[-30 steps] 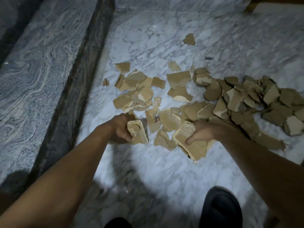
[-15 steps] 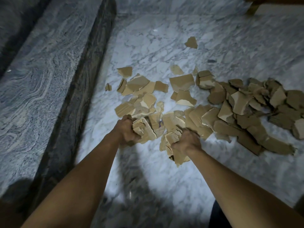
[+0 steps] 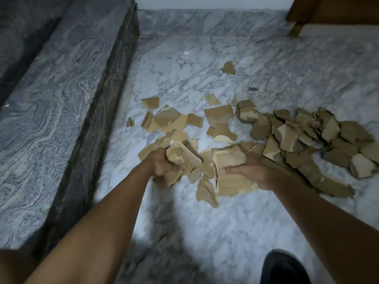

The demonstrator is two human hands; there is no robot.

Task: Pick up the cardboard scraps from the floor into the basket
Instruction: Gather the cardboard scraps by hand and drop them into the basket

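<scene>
Torn brown cardboard scraps point(image 3: 291, 138) lie scattered across the white marble floor point(image 3: 205, 222), thickest at the right. One lone scrap point(image 3: 228, 68) lies farther back. My left hand point(image 3: 162, 165) grips a bunch of scraps point(image 3: 182, 155) near the pile's front left. My right hand point(image 3: 252, 174) holds a bigger bundle of scraps point(image 3: 227, 171), with some pieces hanging below it. The two hands are close together, just above the floor. No basket is in view.
A raised grey granite step point(image 3: 51, 109) runs along the left. A brown wooden piece of furniture point(image 3: 332, 13) stands at the back right. My dark shoe point(image 3: 285, 267) is at the bottom right. A white wall base is at the far end.
Both hands have gathered more scraps and lifted them slightly. The right hand has shifted right with a larger bundle, and the view has tilted up a little.
</scene>
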